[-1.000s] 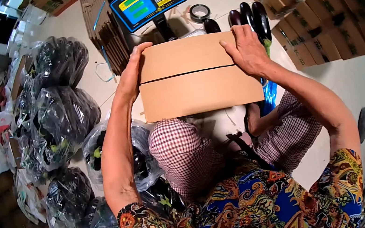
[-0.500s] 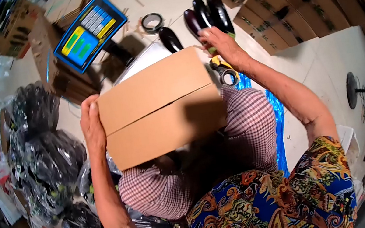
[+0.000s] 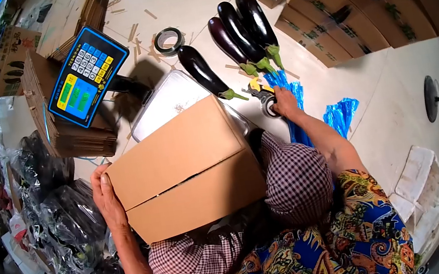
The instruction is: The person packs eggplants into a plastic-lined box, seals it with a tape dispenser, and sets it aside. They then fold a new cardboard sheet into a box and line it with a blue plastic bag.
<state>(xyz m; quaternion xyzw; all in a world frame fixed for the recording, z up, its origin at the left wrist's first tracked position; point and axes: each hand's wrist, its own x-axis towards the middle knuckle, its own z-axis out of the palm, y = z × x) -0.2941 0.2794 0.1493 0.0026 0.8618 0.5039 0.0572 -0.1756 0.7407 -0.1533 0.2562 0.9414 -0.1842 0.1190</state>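
A closed cardboard box (image 3: 179, 171) rests tilted over my lap and the near part of the metal scale tray (image 3: 173, 95). My left hand (image 3: 106, 196) grips its left edge, thumb on top. On the floor at the right, my right hand (image 3: 286, 103) has its fingers bent at the yellow and black tape dispenser (image 3: 263, 94), beside blue plastic strips (image 3: 300, 127); its grip is partly hidden. One eggplant (image 3: 201, 69) lies at the tray's edge, and three more eggplants (image 3: 240, 29) lie side by side beyond the dispenser.
The scale's display (image 3: 88, 76) stands behind the tray, next to flattened cardboard (image 3: 56, 110). A tape roll (image 3: 168, 41) lies on the floor. Stacked boxes (image 3: 351, 9) are at the upper right, bagged produce (image 3: 67, 216) on the left, a white foam box (image 3: 416, 178) at the right.
My right hand has moved from the eggplants down to the tape dispenser. The view has shifted, so the box appears lower. My left hand still holds the box.
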